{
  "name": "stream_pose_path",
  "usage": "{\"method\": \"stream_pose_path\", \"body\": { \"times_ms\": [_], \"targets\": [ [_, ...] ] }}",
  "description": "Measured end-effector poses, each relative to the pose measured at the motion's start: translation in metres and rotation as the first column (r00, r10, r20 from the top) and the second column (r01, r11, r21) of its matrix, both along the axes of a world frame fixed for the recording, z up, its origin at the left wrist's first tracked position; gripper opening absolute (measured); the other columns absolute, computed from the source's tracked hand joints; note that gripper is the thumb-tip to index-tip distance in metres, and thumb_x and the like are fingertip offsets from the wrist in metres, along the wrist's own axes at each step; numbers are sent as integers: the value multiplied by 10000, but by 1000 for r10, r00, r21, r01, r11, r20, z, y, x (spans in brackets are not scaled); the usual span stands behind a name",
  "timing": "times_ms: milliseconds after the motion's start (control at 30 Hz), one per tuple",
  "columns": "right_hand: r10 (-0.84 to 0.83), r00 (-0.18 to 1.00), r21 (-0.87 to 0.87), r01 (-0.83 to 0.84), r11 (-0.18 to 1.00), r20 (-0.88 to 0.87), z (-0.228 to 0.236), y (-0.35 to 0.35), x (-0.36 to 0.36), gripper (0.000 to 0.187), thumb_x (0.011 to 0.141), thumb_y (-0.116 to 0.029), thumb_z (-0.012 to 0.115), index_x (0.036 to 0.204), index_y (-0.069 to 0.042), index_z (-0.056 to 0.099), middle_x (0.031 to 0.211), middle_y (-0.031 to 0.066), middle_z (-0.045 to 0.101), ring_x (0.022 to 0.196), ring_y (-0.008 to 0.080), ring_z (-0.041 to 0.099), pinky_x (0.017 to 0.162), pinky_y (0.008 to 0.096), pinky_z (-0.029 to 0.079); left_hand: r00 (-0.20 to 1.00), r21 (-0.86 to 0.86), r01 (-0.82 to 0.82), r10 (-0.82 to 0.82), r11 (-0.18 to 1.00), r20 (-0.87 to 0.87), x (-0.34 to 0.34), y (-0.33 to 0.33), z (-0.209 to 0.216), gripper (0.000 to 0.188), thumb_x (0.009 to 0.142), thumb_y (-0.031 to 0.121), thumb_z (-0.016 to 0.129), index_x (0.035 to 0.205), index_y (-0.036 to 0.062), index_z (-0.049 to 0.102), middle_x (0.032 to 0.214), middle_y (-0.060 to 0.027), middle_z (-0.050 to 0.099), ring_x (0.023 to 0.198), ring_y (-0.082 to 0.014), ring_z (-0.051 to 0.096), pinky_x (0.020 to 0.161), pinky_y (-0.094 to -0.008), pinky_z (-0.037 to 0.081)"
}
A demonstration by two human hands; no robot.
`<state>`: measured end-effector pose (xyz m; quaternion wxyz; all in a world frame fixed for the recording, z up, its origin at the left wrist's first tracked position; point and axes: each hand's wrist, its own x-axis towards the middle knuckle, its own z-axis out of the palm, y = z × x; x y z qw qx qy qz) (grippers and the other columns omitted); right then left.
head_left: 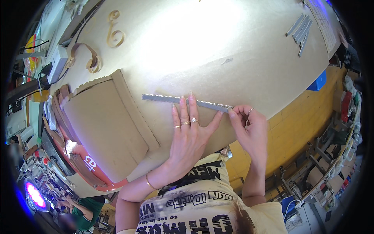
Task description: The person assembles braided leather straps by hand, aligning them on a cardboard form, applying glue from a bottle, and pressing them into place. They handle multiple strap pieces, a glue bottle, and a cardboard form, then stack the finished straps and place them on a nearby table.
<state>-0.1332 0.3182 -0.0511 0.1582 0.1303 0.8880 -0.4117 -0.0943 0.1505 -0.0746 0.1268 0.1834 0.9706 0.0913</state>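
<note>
A: Main item, and its place?
B: Strip (167,98), one, grey, shiny scalloped edge. Lies aslant on the counter (272,78), just beside the brown panel (113,121), not touching it.

A: Left hand (189,136)?
B: Open, palm down, fingers spread; fingertips laid across the strip, thumb close to its right end.

A: Right hand (252,124)?
B: Closed in a pinch, thumb and forefinger gripping that same end; other fingers curled.

A: Reason for the hold?
B: By judgement: spread fingers keep the length flat and straight, while the pinch governs the tip.

A: Remaining stock?
B: Short grey strips (299,35), loose bundle, far right; tan bands (92,67), curled, upper left. Both well apart from the hands, probably set aside to leave elbow room.
</note>
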Motion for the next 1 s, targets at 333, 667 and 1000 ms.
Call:
{"method": "stream_pose_path", "body": {
  "times_ms": [333, 667, 1000],
  "targets": [
    [9, 999, 6, -9, 1000, -36, -6, 3, 0, 156, 871, -175, 692, 825, -27, 673, 560, 17, 541, 473, 112, 490, 483, 264, 392, 999, -57, 30, -31, 998, -22, -1, -1, 2, 638, 897, 144, 526, 1485, 347, 382, 1479, -392, 274, 1377, -542, 297, 1116, -629, 230],
    [28, 998, 57, -25, 998, -54, -7, 0, -1, 151, 873, -174, 689, 811, -38, 669, 571, 17, 559, 467, 116, 508, 478, 269, 398, 999, -67, 38, -39, 997, -4, -2, -2, 3, 640, 911, 143, 511, 1498, 347, 356, 1482, -390, 272, 1375, -541, 301, 1115, -624, 238],
    [25, 997, 86, -19, 996, -67, -6, -4, 0, 140, 873, -173, 693, 819, -47, 663, 587, 13, 565, 469, 115, 520, 482, 270, 416, 999, -91, 30, -31, 995, -9, -2, -2, 1, 652, 902, 150, 508, 1515, 296, 338, 1470, -383, 304, 1368, -529, 324, 1124, -603, 241]
  ]
}}
